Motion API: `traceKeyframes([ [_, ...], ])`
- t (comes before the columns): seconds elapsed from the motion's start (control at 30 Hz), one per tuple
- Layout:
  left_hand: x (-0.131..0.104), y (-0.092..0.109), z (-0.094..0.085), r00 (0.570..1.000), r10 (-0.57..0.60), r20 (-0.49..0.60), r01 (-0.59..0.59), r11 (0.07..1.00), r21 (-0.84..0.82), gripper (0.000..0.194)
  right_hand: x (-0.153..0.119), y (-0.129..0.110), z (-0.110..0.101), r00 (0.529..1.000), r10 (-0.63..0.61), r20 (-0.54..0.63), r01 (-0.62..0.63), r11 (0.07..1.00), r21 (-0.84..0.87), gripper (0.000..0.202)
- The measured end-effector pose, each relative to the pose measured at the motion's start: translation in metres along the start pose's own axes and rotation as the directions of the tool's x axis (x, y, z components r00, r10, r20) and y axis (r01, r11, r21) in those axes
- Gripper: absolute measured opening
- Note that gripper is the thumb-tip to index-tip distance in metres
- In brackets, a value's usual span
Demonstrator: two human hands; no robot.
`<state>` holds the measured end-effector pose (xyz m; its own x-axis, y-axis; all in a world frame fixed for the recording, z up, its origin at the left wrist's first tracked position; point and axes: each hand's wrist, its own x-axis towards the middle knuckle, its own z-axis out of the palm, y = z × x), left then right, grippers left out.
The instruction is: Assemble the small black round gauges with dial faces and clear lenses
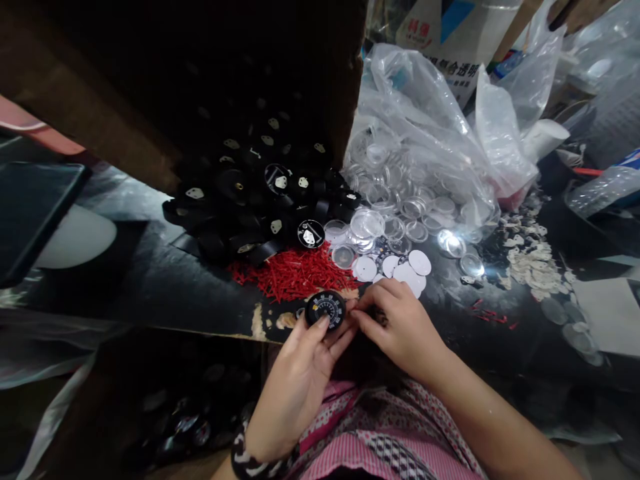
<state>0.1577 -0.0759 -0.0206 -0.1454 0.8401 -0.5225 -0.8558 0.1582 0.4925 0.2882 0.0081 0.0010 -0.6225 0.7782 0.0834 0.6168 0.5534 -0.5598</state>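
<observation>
A round black dial gauge (325,312) with white markings and a small yellow patch sits in my left hand (303,363), its face turned up and my thumb over the lower rim. Close against the gauge's right side is my right hand (400,320), thumb and forefinger pinched together by the left fingertips. Whatever lies in that pinch is too small or hidden to tell. Just beyond the hands lies a heap of thin red pointers (290,270). White discs (413,273) are spread past my right hand.
Black round housings (240,220) pile out of a dark cardboard box (150,143) on the black table (200,300). Clear round covers (395,193) spill from a plastic bag (425,100). Small pale metal plates (535,250) lie at right, near a white card (613,313).
</observation>
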Motion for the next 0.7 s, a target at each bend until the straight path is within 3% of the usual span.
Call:
traceKeyframes([
  [0.17, -0.002, -0.004, -0.002, 0.997, 0.078, -0.022, -0.075, 0.991, 0.106, 0.028, -0.003, 0.005, -0.003, 0.989, -0.144, -0.026, 0.139, 0.979, -0.147, 0.015],
  [0.33, -0.002, -0.003, -0.004, 0.991, 0.136, -0.001, -0.134, 0.977, 0.168, 0.04, -0.006, 0.005, -0.006, 0.978, -0.204, -0.049, 0.196, 0.971, -0.134, 0.019],
  [0.5, 0.008, -0.007, -0.002, 0.967, 0.255, -0.028, -0.236, 0.929, 0.285, 0.049, -0.009, -0.003, -0.009, 0.992, -0.111, -0.053, 0.12, 0.971, 0.207, 0.009],
  [0.7, 0.012, -0.021, -0.001, 0.97, 0.224, 0.091, -0.241, 0.864, 0.443, 0.036, -0.007, -0.007, -0.011, 1.0, -0.013, 0.005, 0.012, 0.985, 0.172, 0.007],
])
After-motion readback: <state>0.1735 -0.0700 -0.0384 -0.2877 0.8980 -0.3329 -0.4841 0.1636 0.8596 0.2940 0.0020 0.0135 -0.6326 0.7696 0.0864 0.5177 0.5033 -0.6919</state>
